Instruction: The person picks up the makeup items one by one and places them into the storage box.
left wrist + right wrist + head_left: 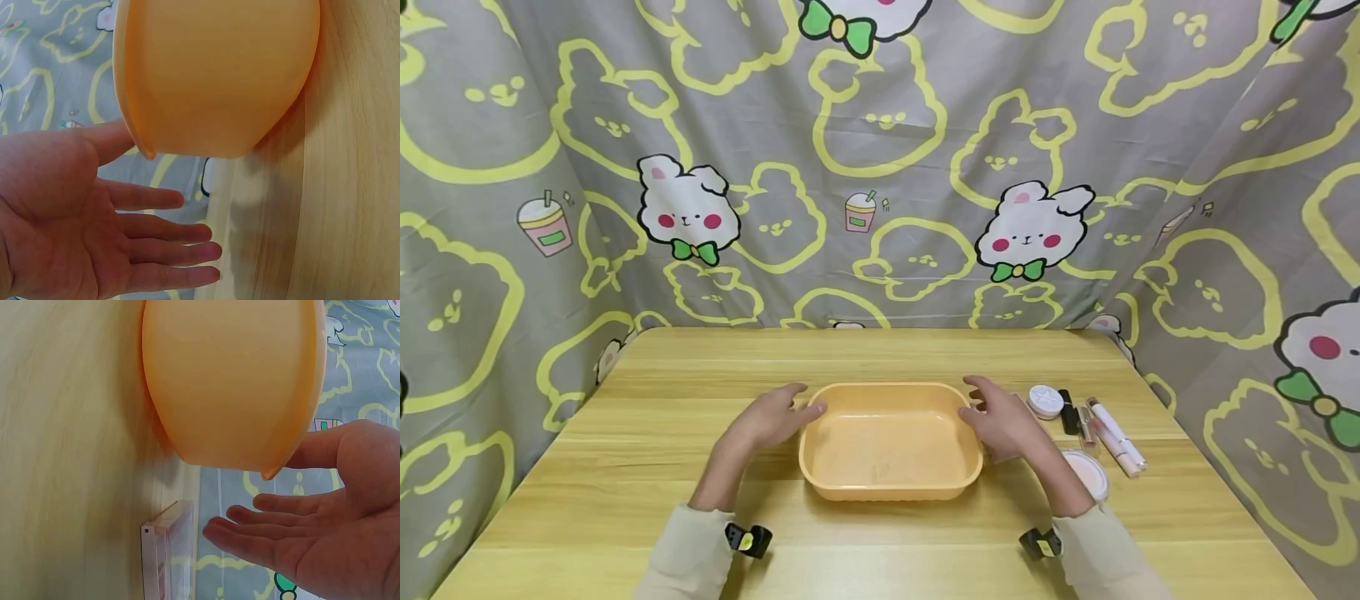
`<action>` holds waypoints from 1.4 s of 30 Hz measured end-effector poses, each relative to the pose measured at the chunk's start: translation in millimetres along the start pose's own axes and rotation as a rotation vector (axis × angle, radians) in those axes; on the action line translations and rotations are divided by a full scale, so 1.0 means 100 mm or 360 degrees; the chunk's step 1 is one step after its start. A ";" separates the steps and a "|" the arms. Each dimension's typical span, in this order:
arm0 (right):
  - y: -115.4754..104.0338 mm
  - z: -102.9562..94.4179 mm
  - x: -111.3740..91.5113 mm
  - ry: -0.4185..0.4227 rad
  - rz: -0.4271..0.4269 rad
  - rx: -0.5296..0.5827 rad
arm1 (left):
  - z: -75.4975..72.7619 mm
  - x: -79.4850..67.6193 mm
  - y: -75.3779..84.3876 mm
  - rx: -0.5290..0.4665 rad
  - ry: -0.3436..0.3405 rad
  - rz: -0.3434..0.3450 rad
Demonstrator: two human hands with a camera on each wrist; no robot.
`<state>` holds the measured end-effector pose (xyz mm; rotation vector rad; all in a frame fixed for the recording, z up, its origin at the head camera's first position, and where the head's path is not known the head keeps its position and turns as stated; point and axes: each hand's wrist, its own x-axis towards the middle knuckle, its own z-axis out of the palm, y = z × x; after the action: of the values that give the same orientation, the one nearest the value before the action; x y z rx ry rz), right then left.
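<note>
Orange tub (pixel 891 442) sits mid-table, empty, nearer my edge. My left hand (pixel 769 419) and right hand (pixel 1004 423) flank its short ends, fingers straight and spread, gripping nothing; thumbs at the rim, contact unclear. Risks as I judge them: the tub wall looks smooth and flared, so a palm-only squeeze could slip or tip it. My right wrist lies near the round compact (pixel 1087 472) and tubes (pixel 1116 435); a sweep outward knocks them.
</note>
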<state>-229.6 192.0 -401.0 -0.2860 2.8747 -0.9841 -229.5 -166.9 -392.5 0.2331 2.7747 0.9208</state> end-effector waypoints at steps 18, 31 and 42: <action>-0.03 0.03 -0.03 -0.0070 0.0064 0.0260 | 0.04 0.03 0.01 -0.0320 -0.0122 0.0096; -0.02 0.03 -0.02 -0.0065 0.0095 0.0341 | 0.11 0.11 -0.10 -0.0915 -0.0269 -0.0019; -0.01 0.05 0.02 0.0006 0.0082 0.0304 | 0.18 0.14 -0.09 -0.1000 -0.0193 -0.0052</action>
<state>-230.2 187.7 -404.1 -0.1935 2.7491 -1.2390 -238.9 -160.2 -414.1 0.1308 2.2322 1.6367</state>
